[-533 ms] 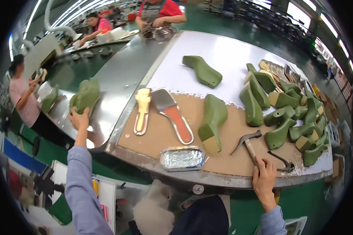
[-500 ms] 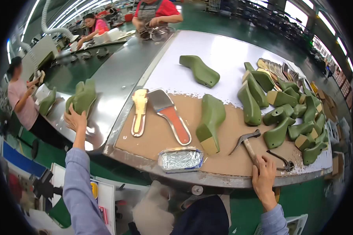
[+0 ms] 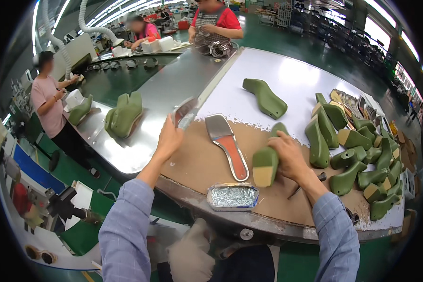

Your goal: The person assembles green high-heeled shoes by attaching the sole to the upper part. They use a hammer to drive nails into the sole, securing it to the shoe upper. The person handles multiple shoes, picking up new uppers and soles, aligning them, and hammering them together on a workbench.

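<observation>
My left hand (image 3: 171, 137) grips an insole (image 3: 185, 111), blurred by motion, above the left part of the table. My right hand (image 3: 290, 156) is wrapped round a green shoe last (image 3: 266, 162) from above; the last's tan end points toward me. Between the two hands a second insole (image 3: 228, 145), grey at the wide end and orange along the narrow one, lies on brown board. A foil-lined tray of nails (image 3: 232, 196) sits at the near edge. Under my right forearm the hammer is mostly hidden, with part of its dark head (image 3: 321, 176) showing.
Many green lasts (image 3: 345, 177) are heaped at the right, with stacked insoles (image 3: 355, 104) behind. Another last (image 3: 267, 98) lies on the white sheet. More lasts (image 3: 123, 115) stand on the metal table to the left. Three co-workers are beyond; pincers (image 3: 352, 216) lie near my right forearm.
My left hand has left the lasts on the metal table and picked up the left-hand insole. My right hand has let go of the hammer and taken hold of the nearby last.
</observation>
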The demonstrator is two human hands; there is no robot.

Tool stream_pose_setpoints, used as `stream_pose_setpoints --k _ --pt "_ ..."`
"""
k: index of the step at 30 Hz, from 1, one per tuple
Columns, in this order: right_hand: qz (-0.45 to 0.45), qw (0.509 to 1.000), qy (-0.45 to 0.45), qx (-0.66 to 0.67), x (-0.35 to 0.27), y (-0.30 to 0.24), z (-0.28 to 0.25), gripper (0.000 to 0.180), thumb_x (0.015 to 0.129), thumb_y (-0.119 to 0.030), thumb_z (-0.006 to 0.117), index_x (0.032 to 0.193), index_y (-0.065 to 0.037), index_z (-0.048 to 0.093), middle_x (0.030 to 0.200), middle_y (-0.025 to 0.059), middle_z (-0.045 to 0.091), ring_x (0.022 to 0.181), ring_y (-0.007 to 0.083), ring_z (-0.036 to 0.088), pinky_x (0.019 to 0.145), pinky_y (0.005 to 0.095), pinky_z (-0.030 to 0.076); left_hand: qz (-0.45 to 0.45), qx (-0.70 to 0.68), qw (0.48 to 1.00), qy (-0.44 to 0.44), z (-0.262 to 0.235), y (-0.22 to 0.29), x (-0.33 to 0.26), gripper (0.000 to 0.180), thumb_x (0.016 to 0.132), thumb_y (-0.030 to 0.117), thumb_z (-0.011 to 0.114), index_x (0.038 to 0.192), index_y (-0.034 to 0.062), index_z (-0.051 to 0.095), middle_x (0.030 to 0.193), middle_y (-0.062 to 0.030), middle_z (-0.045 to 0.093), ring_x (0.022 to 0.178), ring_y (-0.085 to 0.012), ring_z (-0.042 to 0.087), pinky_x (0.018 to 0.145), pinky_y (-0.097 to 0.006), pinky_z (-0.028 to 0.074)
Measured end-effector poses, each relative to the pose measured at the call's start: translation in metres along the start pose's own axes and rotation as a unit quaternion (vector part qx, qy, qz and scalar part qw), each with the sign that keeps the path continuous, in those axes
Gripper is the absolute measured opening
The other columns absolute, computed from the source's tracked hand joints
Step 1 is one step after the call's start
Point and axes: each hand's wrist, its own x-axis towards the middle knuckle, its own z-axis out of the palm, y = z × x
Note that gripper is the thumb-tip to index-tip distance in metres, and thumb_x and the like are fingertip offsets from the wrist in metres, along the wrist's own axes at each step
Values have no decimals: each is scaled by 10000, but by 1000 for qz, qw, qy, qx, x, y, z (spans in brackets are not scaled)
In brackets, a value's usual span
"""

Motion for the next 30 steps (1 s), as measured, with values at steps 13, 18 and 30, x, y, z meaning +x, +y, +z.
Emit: stream_pose_setpoints --k 13,18,30 --pt "190 946 172 197 52 -184 -77 669 920 -519 625 1330 -1 515 1244 236 581 1109 415 572 975 443 458 -99 -718 672 -152 23 163 -198 668 987 608 496 1416 97 458 1288 -95 595 1143 -239 619 957 -397 541" --pt "223 768 -17 600 -31 -208 -65 900 913 -507 683 1528 23 294 1461 238 459 1343 353 480 1121 416 370 -94 -711 684 -133 15 131 -225 638 966 618 500 1309 85 566 1129 -91 654 822 -222 675 757 -357 590" --pt "81 974 12 213 -117 -179 -57 675 759 -159 875 1253 0 443 1184 251 554 1105 421 572 945 444 473 -66 -616 785 22 -9 94 -240 505 959 128 653 1380 -13 411 1215 -163 610 1108 -244 632 944 -362 531"
